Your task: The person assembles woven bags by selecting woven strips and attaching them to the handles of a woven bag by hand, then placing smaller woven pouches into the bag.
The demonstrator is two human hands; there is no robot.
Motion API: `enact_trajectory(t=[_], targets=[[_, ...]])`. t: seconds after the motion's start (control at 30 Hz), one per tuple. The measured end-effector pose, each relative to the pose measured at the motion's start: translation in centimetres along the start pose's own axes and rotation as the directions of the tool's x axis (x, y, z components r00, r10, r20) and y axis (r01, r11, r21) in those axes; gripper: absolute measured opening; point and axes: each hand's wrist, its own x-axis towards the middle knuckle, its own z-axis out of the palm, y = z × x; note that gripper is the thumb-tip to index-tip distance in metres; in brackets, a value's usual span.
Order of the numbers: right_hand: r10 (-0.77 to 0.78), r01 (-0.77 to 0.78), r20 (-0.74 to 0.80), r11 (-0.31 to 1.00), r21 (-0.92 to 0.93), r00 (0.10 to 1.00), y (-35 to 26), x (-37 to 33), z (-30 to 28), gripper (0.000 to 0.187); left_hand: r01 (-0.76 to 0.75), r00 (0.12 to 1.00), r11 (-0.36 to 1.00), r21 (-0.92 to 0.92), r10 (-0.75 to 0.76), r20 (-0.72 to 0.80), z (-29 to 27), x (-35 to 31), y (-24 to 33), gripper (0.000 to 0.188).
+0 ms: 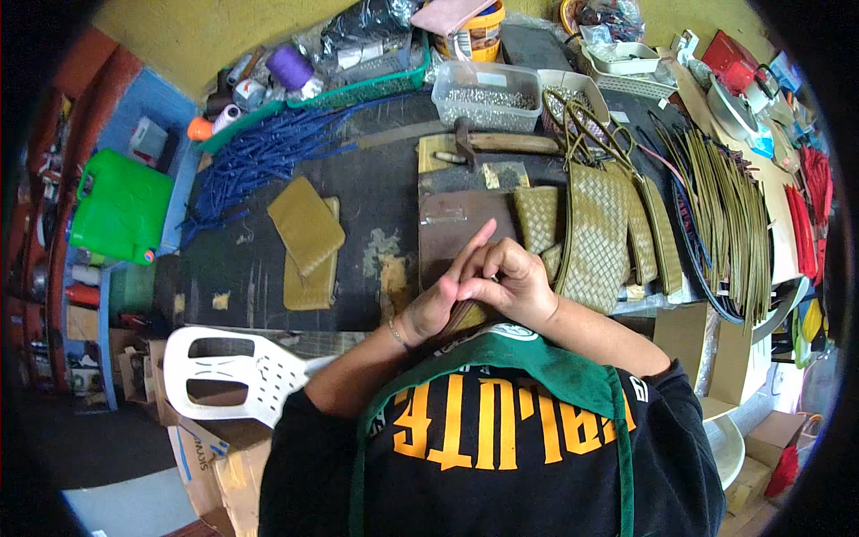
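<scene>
My left hand [431, 309] and my right hand [517, 285] meet above the table's near edge. The right fingers are curled into a pinch, the thumb pressed toward the left hand. One left finger points up and away while the rest close against the right fingertips. Whatever they hold is hidden or too small to name. An olive edge of material [469, 315] shows below them. Just beyond lies a dark brown board [447, 234]. Beside my right hand are olive woven bag pieces [595, 237]; two flat olive pouches [307, 225] lie overlapped to the left.
A hammer [463, 143] lies beyond the board, before a clear bin of small metal pieces [488, 100]. Blue strips [259, 161] spread at the far left; olive strips [729, 219] hang in a bundle at right. A white chair [224, 371] stands at the near left.
</scene>
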Motion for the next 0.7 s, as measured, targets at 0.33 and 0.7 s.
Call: enact_trajectory(t=[0.33, 0.7], targets=[[-0.244, 0.457, 0.404, 0.652, -0.604, 0.882, -3.0, 0.4, -3.8, 0.036, 0.217, 0.947, 0.957, -0.193, -0.255, -0.196, 1.3, 0.8, -2.2, 0.083], [0.138, 0.046, 0.232, 0.761, -0.647, 0.963, -7.3, 0.4, -5.8, 0.023, -0.128, 0.992, 0.366, 0.922, 0.050, 0.117, 0.4, 1.8, 1.5, 0.052]])
